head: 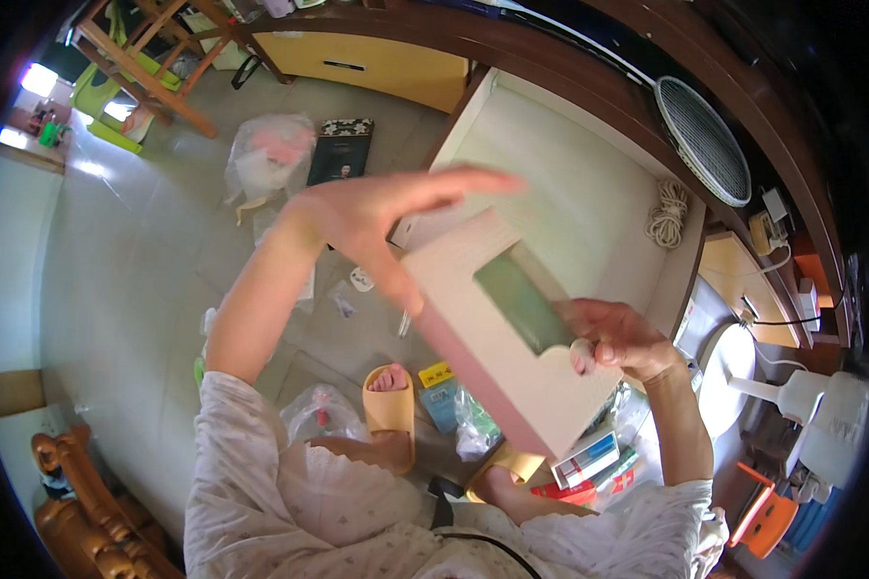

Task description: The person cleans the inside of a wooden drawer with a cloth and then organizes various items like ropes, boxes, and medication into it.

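A pale cardboard box [471,318] with pink sides and a cut-out window is tilted in front of my body, above the floor. Something green shows through the window. My right hand [619,340] grips the box at its right edge, thumb at the window's end. My left hand [398,217] is slightly blurred, its fingers spread over the upper left of the box and its thumb against the left edge. Beyond the box stands a pulled-out drawer [550,152] with a pale inside, and a bundled white cord [668,215] lies in its right corner.
A badminton racket [702,141] rests on the dark wooden furniture. On the floor lie a plastic bag [271,155], a black box [342,152], and several small packages near my slippered feet, including a blue one [440,405]. A white fan [782,391] stands at right.
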`<control>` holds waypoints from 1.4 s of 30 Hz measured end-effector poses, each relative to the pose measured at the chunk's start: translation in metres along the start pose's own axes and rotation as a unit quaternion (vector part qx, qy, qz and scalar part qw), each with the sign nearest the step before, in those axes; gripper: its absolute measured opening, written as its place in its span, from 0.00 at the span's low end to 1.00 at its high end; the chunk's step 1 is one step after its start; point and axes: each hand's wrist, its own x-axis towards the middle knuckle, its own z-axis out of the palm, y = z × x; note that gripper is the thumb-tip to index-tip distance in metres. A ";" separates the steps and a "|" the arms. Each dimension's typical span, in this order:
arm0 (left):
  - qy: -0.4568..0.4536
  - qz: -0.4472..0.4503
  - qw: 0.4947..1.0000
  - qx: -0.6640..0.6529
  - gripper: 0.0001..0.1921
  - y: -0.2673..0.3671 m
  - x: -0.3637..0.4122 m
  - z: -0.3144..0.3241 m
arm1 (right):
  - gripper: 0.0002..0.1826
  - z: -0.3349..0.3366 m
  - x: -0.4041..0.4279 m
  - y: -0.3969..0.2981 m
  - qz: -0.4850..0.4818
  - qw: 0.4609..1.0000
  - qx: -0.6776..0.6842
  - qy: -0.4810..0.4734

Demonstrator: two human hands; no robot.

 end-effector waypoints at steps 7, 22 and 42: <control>0.566 0.043 0.795 -0.214 0.20 -0.056 -0.066 0.012 | 0.32 -0.037 0.029 -0.007 -0.106 0.961 -0.025 0.255; 0.934 -0.228 0.275 -0.032 0.09 -0.122 -0.337 0.199 | 0.23 -0.142 0.032 0.019 -0.150 0.960 0.133 0.194; 0.809 -0.339 0.080 -0.474 0.07 -0.154 -0.290 0.543 | 0.26 -0.073 0.110 -0.011 -0.123 0.963 0.059 0.233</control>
